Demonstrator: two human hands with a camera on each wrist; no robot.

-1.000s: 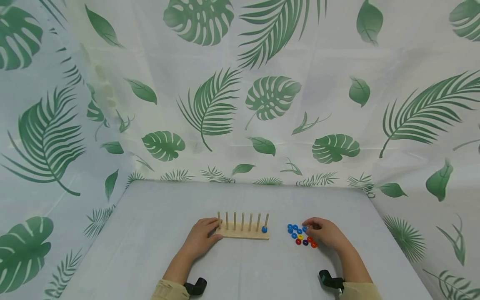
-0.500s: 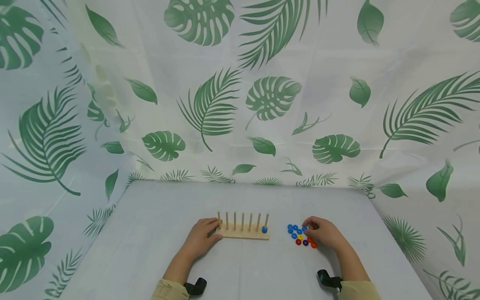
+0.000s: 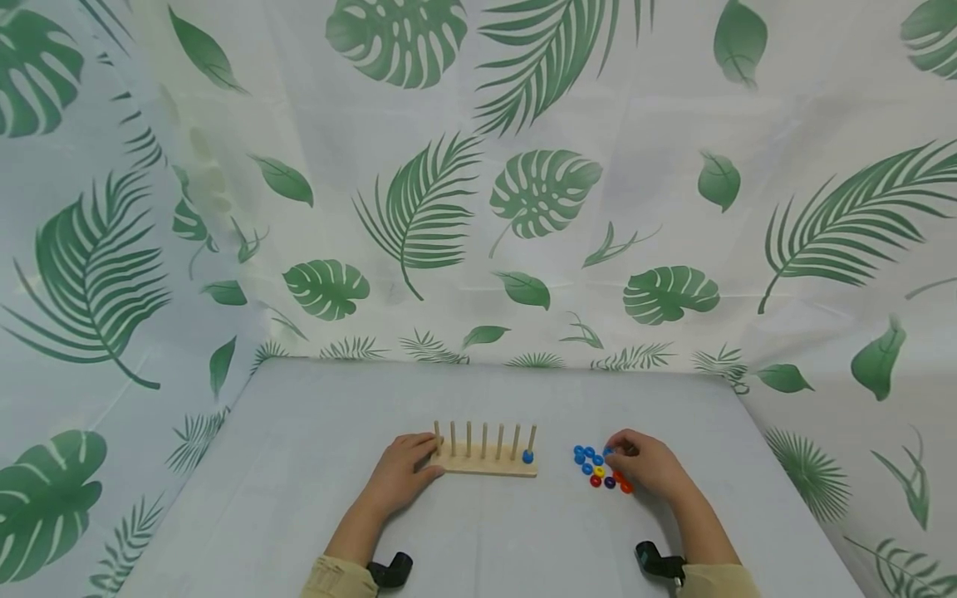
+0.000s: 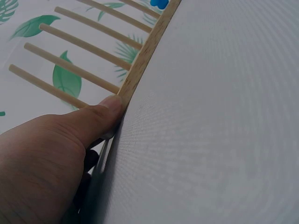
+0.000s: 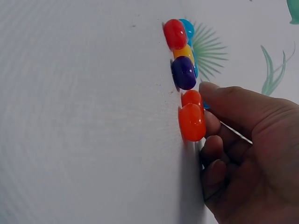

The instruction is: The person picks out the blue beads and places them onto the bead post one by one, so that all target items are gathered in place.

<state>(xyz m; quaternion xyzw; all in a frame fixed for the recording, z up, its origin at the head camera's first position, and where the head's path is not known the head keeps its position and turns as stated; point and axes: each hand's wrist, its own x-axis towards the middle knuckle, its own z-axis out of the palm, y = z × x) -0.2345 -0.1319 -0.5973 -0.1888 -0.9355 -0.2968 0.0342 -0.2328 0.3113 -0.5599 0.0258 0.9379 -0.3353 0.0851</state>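
Observation:
My left hand (image 3: 402, 475) grips the left end of a wooden peg board (image 3: 489, 467), its thumb on the front edge in the left wrist view. Several upright pegs stand in a row on the board. A blue bead (image 3: 527, 457) sits low on the rightmost peg. To the right, my right hand (image 3: 649, 465) reaches into a loose group of beads, thumb and index finger pinching a blue bead (image 5: 206, 105), mostly hidden behind the fingers. Beside the fingertips lie orange beads (image 5: 192, 122), a purple bead (image 5: 183, 73), a yellow bead (image 3: 599, 472) and a red bead (image 3: 595, 481).
Several more blue beads (image 3: 586, 469) lie at the left of the group. A white-covered table (image 3: 478, 531) carries everything, with a leaf-print curtain (image 3: 449, 316) behind and at the sides. A black wrist camera (image 3: 658, 561) is strapped to each wrist.

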